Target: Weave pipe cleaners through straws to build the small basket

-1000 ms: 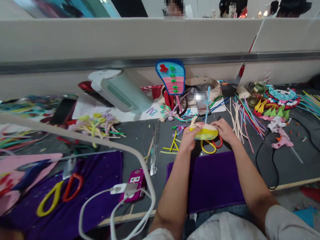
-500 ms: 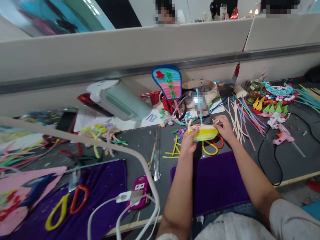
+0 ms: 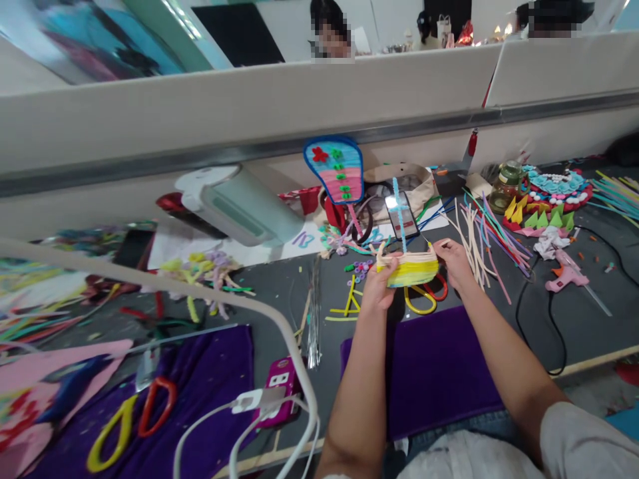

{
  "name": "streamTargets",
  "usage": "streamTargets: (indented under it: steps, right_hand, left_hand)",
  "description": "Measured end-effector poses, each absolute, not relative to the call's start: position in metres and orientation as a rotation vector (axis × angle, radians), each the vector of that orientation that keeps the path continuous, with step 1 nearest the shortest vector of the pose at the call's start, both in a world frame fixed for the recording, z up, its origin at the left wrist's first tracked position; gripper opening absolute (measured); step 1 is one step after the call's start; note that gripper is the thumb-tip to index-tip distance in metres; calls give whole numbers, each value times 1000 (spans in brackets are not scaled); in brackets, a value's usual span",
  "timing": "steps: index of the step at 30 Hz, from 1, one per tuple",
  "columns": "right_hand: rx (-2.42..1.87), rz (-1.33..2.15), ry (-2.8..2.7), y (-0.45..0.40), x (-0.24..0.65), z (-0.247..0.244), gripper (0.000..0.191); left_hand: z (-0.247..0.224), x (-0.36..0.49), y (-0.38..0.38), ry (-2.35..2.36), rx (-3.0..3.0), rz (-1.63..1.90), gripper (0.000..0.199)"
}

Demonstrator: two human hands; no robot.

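Note:
My left hand (image 3: 378,283) grips the left end of a small fan-shaped piece made of pipe cleaners (image 3: 412,271), yellow with cream rows on top and a bluish lower edge. A light blue pipe-cleaner stem (image 3: 402,229) stands up behind it. My right hand (image 3: 455,263) is closed in a pinch at the upper right corner, where a cream pipe cleaner seems to run into the fingertips; the exact grip is too small to make out. Just below the piece, scissors with yellow and red handles (image 3: 420,299) lie on the table, partly covered.
A finished blue and pink fan (image 3: 342,173) leans at the back beside a phone (image 3: 401,216). Loose pipe cleaners (image 3: 494,233) and a pink glue gun (image 3: 568,273) with its cord lie right. Leftward are a power strip (image 3: 279,392), a pale lamp arm (image 3: 239,299) and more scissors (image 3: 112,436).
My right hand has shifted slightly right, away from the piece's top edge. The piece now shows a fuller yellow face, still in my left hand. The view has tilted a little.

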State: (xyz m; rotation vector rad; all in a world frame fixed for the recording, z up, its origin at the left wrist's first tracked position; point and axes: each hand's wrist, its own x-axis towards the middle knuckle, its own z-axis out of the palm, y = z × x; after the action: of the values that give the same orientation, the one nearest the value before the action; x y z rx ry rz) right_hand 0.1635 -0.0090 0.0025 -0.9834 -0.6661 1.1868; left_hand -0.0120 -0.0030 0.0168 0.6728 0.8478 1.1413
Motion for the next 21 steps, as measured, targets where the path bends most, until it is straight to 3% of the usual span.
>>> streamTargets:
  steps: [11,16,21]
  right_hand:
    - [-914,1453,-472,-8,165,1,31]
    - [-974,1132,-641,-7,165,1,25]
    - [-1060,806,-924,-11,168,4,17]
  left_hand:
    - [12,-11,-3,865,698,1178,48]
    - [9,-10,1,927,736,1323,50]
    - [4,-11,5,1066,800,1609,36]
